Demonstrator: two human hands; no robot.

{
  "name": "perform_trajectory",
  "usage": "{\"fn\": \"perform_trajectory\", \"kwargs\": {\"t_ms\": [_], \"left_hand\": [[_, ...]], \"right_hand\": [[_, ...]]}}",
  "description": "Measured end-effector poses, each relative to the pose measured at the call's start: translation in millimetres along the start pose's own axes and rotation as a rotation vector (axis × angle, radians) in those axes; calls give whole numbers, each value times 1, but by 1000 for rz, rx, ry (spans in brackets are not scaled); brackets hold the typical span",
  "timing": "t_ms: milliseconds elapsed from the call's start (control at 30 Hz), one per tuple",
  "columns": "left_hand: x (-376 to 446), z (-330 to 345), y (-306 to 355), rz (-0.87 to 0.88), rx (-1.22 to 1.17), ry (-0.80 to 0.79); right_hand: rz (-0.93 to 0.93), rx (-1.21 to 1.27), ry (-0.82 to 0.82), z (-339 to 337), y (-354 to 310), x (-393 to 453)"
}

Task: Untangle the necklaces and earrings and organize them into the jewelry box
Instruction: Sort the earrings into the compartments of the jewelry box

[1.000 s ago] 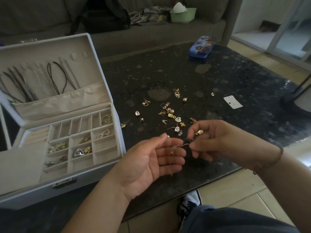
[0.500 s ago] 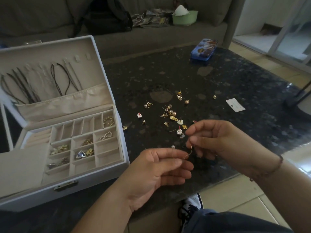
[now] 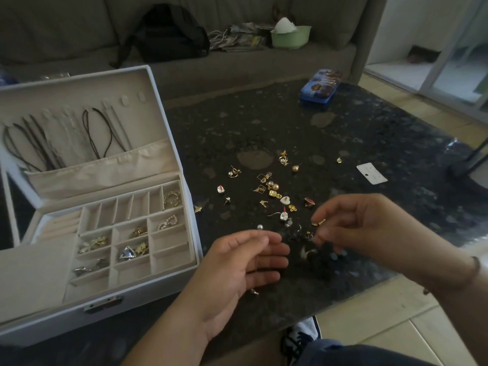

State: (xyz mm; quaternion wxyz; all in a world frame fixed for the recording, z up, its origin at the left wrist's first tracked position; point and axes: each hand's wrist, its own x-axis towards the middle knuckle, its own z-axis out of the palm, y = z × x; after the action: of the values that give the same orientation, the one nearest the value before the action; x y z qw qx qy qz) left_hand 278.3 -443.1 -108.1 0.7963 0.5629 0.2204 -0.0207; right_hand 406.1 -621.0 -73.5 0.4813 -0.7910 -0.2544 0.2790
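Note:
The white jewelry box (image 3: 137,294) stands open on the left. Black cord necklaces (image 3: 39,143) hang in its lid, and several tray compartments hold earrings (image 3: 134,249). A scatter of loose gold and pearl earrings (image 3: 274,192) lies on the dark stone table (image 3: 356,133). My left hand (image 3: 237,270), palm up, pinches a thin drop earring (image 3: 260,227) with a pearl above the fingers and its lower end hanging below. My right hand (image 3: 364,231) is just to the right, fingertips pinched on a small gold earring (image 3: 309,235) that is blurred, over a dark cluster on the table.
A blue tin (image 3: 320,87) and a white earring card (image 3: 371,173) lie farther back on the table. Behind it, a sofa carries a black backpack (image 3: 169,33) and a green bowl (image 3: 290,35). The table's near edge runs just below my hands, with a shoe (image 3: 301,336) underneath.
My hands held joined earrings together between them; now they have drawn apart, the left keeping the pearl drop earring, the right moved right and down with the gold piece.

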Motion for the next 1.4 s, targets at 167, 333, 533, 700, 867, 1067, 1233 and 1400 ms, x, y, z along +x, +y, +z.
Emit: {"fn": "perform_trajectory", "kwargs": {"t_ms": [167, 333, 533, 700, 867, 1067, 1233, 1400], "left_hand": [[-6, 4, -5, -36, 7, -94], [-9, 9, -8, -54, 36, -165], [-7, 10, -10, -57, 59, -112], [-6, 6, -11, -68, 20, -38], [-2, 3, -6, -106, -100, 62], [4, 1, -3, -133, -230, 64], [5, 0, -2, -174, -395, 48], [4, 3, -2, -246, -460, -21]], "right_hand": [[-40, 14, -92, 14, -8, 0], [-106, 23, -25, 23, -6, 3], [-106, 32, -39, 29, 3, 11], [-156, -539, 339, 26, 14, 30], [-15, -1006, 223, 37, 12, 42], [-81, -1043, 264, 40, 11, 45], [-77, -889, 280, 26, 11, 37], [-89, -565, 276, 23, 3, 30]]}}
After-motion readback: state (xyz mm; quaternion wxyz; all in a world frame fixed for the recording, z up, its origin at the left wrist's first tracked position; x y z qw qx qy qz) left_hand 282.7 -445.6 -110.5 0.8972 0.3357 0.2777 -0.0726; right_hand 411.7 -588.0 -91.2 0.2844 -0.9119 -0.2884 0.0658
